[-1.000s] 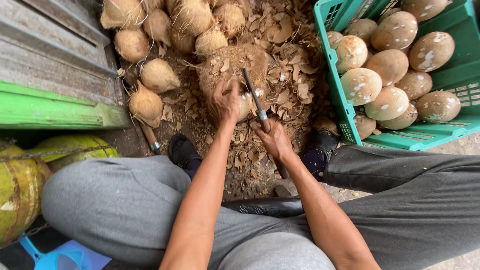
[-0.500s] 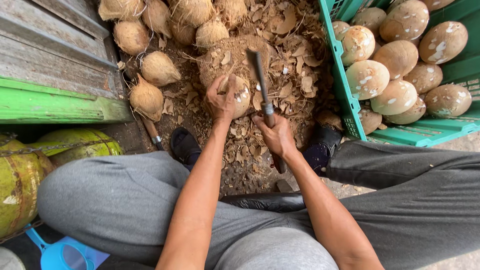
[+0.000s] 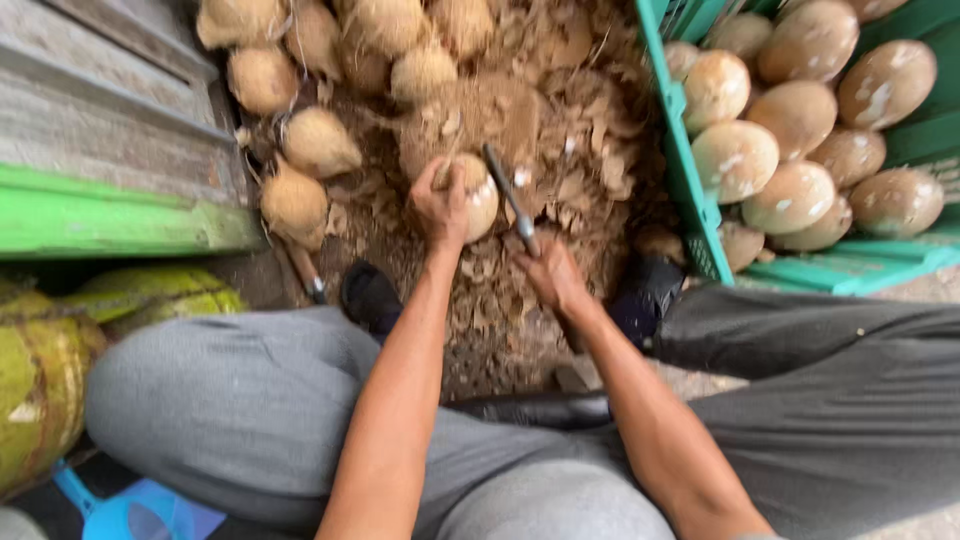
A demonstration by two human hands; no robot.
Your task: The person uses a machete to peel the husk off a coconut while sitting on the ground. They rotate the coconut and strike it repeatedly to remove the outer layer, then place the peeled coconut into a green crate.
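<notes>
My left hand [image 3: 440, 208] grips a pale, partly husked coconut [image 3: 478, 194] and steadies it on a worn wooden chopping block [image 3: 490, 115]. My right hand [image 3: 550, 275] is closed around the handle of a long dark knife [image 3: 505, 195]. Its blade lies against the right side of the coconut. Both forearms reach out between my knees, which are in grey trousers.
Husked coconuts [image 3: 310, 150] lie heaped at the back left among brown husk shavings [image 3: 560, 170]. A green plastic crate [image 3: 690, 200] at the right holds several peeled coconuts [image 3: 790, 120]. Green unhusked coconuts [image 3: 50, 360] sit at the left by a green-edged wooden ledge [image 3: 110, 220]. A second tool [image 3: 305, 275] lies near my left foot.
The knife has come down from a raised position to the coconut's right side. My left hand has kept its hold on the coconut and turned it slightly.
</notes>
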